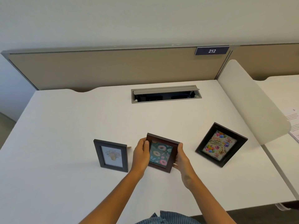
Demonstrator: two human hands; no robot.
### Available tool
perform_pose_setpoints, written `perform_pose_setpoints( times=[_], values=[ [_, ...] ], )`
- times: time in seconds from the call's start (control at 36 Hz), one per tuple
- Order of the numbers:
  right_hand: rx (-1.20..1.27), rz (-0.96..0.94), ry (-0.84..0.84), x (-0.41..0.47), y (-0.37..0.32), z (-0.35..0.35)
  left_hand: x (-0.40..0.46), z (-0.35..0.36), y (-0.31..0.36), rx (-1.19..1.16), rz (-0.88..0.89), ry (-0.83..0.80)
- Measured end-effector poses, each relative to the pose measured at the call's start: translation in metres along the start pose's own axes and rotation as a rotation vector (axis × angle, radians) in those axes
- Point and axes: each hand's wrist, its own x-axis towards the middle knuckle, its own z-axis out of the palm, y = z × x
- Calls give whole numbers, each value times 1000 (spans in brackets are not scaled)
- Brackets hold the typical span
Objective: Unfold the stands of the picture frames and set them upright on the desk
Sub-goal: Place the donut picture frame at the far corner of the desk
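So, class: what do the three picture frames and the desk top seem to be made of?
Grey frame: matte, probably painted wood or plastic. Brown frame, held by left hand and right hand: dark reddish, wood-like, slight sheen. Black frame: glossy, lacquered wood or plastic. Desk: smooth white, likely laminate.

Head camera looks steeply down, close over the desk (64,126).

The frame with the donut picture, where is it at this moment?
In the head view, the donut frame is at the near middle of the desk, held between the left hand and right hand, with the grey frame left and the birthday frame right.
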Motion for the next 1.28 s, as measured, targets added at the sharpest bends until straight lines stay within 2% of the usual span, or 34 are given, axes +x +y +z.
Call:
perform_pose_setpoints(
  times=[0.42, 0.72, 1.0, 1.28],
  values=[
    [57, -88, -24, -12, -26, -12, -13, 7, 24, -57, 12, 6],
    [19, -313, -14, -3, -124, -7, 9, 3, 109, -122, 172, 21],
    [-75, -390, -148, 13, -218, 54, 53, -62, 176, -150, 295, 115],
    [-155, -377, -311, 40, -254, 167, 97, -173, 185, -51, 323, 242]
  ],
)
